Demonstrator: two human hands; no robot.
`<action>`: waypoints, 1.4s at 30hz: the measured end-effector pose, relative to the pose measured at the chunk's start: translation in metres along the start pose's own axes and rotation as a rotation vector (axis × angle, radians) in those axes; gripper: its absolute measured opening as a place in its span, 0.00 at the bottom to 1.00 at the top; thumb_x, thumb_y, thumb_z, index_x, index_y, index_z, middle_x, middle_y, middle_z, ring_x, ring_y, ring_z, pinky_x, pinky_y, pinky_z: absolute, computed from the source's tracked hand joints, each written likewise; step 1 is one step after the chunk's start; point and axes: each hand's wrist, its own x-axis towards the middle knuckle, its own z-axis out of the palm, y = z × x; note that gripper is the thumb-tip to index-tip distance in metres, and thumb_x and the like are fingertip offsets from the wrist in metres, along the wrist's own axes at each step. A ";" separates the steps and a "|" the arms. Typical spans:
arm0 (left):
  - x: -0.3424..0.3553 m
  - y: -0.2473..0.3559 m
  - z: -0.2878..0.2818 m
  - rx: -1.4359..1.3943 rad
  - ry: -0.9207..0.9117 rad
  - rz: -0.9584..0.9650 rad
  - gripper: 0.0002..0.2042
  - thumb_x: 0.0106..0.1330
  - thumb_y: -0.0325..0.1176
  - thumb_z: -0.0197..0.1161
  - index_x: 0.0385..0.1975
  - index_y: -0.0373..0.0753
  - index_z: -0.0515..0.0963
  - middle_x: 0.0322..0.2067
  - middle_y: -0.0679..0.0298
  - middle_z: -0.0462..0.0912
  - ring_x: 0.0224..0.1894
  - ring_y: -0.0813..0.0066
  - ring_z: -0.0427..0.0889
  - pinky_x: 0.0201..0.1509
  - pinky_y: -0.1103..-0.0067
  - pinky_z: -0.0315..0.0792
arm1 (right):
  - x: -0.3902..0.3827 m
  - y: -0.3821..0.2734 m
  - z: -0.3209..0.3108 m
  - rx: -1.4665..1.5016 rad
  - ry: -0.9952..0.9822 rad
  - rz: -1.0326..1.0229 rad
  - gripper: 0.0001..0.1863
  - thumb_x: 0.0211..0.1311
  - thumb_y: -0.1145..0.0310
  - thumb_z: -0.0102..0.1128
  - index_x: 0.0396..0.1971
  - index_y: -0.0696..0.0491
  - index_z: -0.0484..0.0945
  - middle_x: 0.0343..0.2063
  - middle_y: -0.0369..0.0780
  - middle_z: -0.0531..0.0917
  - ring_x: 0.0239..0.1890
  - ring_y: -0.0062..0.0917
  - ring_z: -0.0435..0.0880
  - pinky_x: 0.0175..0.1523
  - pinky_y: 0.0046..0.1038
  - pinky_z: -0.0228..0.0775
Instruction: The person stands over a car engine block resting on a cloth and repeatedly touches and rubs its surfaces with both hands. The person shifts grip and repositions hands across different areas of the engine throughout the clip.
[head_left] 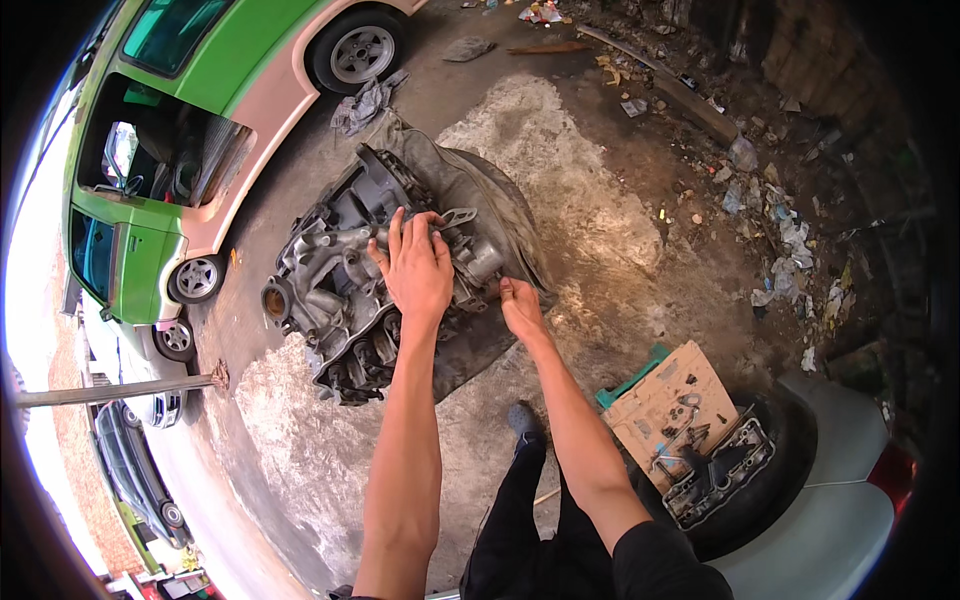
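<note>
A greasy grey engine (pixel 335 265) rests on a dark cloth (pixel 495 180) on the ground in front of me. My left hand (pixel 418 275) lies over the top of it, palm down, fingers stretched out and spread against the metal. Just right of those fingers are a looped metal bracket (pixel 460 216) and a rounded metal housing (pixel 484 258). At the engine's right side, below that housing, my right hand (pixel 521 308) is closed in a pinch. Whatever sits between its thumb and fingers is too small and covered to name.
To the lower right, a cardboard sheet (pixel 690 365) carries small parts and tools. Beside it, a dirty metal cover (pixel 720 480) lies on a tyre (pixel 785 430), near a grey car body (pixel 840 530). A green van (pixel 235 110) stands upper left; litter (pixel 790 240) lines the right.
</note>
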 end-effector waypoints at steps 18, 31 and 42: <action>-0.027 0.022 0.010 0.089 0.122 0.152 0.16 0.74 0.31 0.56 0.57 0.31 0.75 0.62 0.49 0.79 0.70 0.52 0.73 0.79 0.51 0.55 | 0.023 0.029 -0.002 0.020 -0.122 -0.107 0.28 0.84 0.49 0.44 0.39 0.62 0.77 0.30 0.49 0.82 0.37 0.40 0.80 0.46 0.40 0.70; -0.019 -0.003 -0.007 -0.259 0.121 0.379 0.08 0.57 0.25 0.62 0.37 0.39 0.80 0.35 0.61 0.83 0.37 0.56 0.84 0.37 0.66 0.77 | 0.018 0.022 -0.007 0.058 -0.132 -0.105 0.26 0.84 0.49 0.44 0.45 0.60 0.78 0.40 0.55 0.85 0.43 0.46 0.81 0.51 0.42 0.71; -0.021 -0.006 -0.010 -0.289 0.119 0.360 0.11 0.49 0.21 0.63 0.33 0.41 0.80 0.35 0.65 0.84 0.36 0.60 0.86 0.38 0.70 0.79 | 0.012 0.012 -0.007 -0.052 -0.151 0.009 0.25 0.83 0.51 0.43 0.54 0.55 0.82 0.51 0.56 0.86 0.59 0.56 0.80 0.60 0.46 0.72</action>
